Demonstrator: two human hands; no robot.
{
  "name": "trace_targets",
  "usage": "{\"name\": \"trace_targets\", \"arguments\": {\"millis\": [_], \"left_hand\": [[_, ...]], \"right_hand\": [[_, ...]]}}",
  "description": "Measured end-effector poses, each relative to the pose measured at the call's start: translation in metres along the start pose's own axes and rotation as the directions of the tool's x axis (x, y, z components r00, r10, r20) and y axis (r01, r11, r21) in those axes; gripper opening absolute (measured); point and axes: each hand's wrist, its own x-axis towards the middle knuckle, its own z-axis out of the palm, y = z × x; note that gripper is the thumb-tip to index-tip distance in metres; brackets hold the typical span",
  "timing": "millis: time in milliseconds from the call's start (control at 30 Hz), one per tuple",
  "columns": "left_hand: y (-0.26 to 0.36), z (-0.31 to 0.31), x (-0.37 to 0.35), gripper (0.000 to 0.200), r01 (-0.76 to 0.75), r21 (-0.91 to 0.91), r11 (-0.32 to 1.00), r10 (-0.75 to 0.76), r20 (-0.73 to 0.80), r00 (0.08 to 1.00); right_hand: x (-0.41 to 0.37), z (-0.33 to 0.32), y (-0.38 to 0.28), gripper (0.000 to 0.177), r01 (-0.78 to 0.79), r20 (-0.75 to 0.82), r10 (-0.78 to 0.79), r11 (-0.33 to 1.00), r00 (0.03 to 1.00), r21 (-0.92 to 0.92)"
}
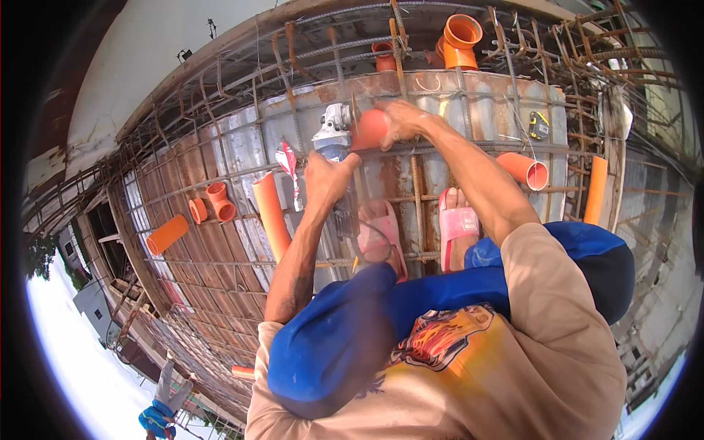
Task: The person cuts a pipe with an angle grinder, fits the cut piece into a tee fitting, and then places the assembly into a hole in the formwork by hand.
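The left hand (328,176) had its fingers clamped on the grinder (334,137), its disc (356,108) beside the pipe (372,129) gripped in the fingers of the right hand (402,122), whose unsteady hold could have let the disc snag and cut them.

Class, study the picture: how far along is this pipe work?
Apparently done: rusty steel rebar grid laid over corrugated metal sheets. In hand: left hand holds a silver-and-blue angle grinder beside the short orange plastic pipe in the right hand. Probably remaining: joining; the orange plastic branch fitting shows an open mouth.
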Motion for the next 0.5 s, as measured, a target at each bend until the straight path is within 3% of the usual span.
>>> {"name": "trace_targets", "arguments": {"millis": [300, 400, 467, 500], "left_hand": [[-0.01, 0.004, -0.003, 0.077, -0.027, -0.027, 0.999, 0.026, -0.031, 0.999], [-0.013, -0.011, -0.008, 0.067, -0.052, -0.247, 0.968, 0.056, 0.008, 0.998], [-0.03, -0.019, -0.002, 0.059, -0.09, -0.313, 0.945, 0.072, -0.071, 0.995], [-0.026, -0.034, -0.004, 0.055, -0.103, -0.434, 0.895, 0.105, -0.02, 0.994]], "right_hand": [[0.005, -0.005, -0.002, 0.084, -0.005, 0.069, 0.008, 0.999, 0.998, -0.044], [0.009, -0.008, 0.0, 0.091, -0.018, 0.139, 0.023, 0.999, 0.99, -0.037], [0.009, 0.007, 0.012, 0.097, 0.098, -0.099, -0.104, 0.993, 0.99, -0.059], [0.005, 0.014, 0.014, 0.1, 0.154, -0.209, -0.167, 0.985, 0.964, -0.075]]}}
